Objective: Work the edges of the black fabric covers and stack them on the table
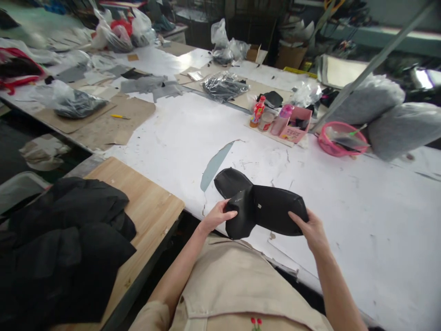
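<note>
A black, leather-like piece [277, 209] with several rounded flaps is held up over the near edge of the white-covered table. My left hand [220, 215] pinches its left flap, thumb on top and the other fingers mostly hidden. At the right end, my right hand [308, 226] grips the broad flat flap, with the thumb on its face and the fingers behind. A small pale mark shows near the middle of the piece. Just beyond it, a grey-blue area [216, 166] shows through a torn part of the white table cover.
Black fabric [69, 243] lies heaped on a wooden board [144, 197] at the left. Farther back are a yellow cutter [120, 116], a red-labelled bottle [257, 111], a pink box [296, 125], a pink basket [341, 140] and stuffed plastic bags [406, 128].
</note>
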